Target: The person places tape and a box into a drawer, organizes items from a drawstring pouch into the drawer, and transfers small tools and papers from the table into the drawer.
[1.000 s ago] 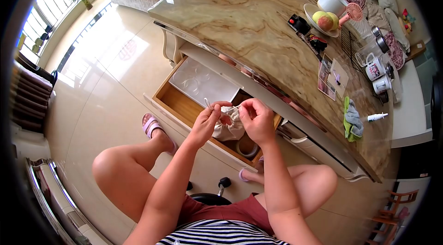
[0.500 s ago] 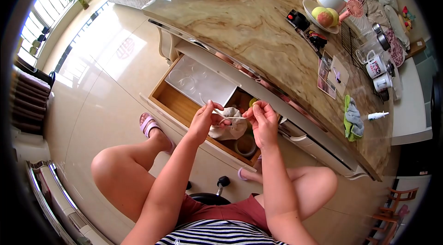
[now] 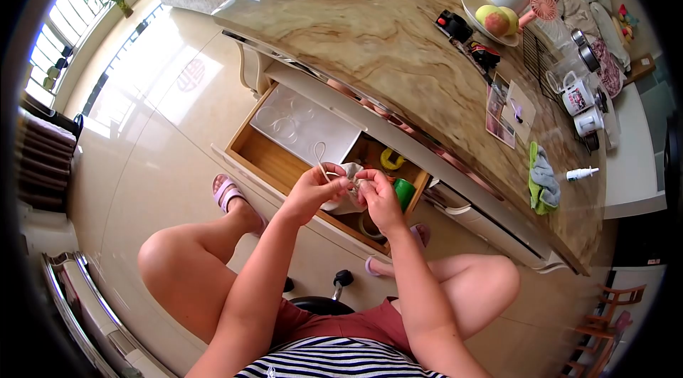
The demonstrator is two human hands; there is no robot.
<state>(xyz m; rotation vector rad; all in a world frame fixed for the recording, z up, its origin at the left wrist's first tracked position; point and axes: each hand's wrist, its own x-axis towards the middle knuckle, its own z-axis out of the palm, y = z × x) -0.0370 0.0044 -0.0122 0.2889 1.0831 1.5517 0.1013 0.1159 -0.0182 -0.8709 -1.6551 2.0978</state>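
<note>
Change: hands now close together at cloth bag (image 3: pixel 351 169); cord span between them gone. Work thus shifted from cord to bag neck. Left hand (image 3: pixel 313 193): fingers clamped on bag neck, cord loop (image 3: pixel 317 159) rising beside. Right hand (image 3: pixel 380 200): fingertips pinching gathered cloth. Bag position: over open drawer (image 3: pixel 267 157). Green roll (image 3: pixel 404 194) now exposed beside right hand.

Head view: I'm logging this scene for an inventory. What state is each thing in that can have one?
Left hand, closed on the drawstring
Right hand, pinching the cloth bag
Drawstring, looped up above the left hand
Cloth bag, bunched between the hands
Drawer, pulled open
Bowl, holding round fruit
Green-and-grey cloth, crumpled
Small white bottle, lying on its side
Pink fan, cannot tell whether running
</note>
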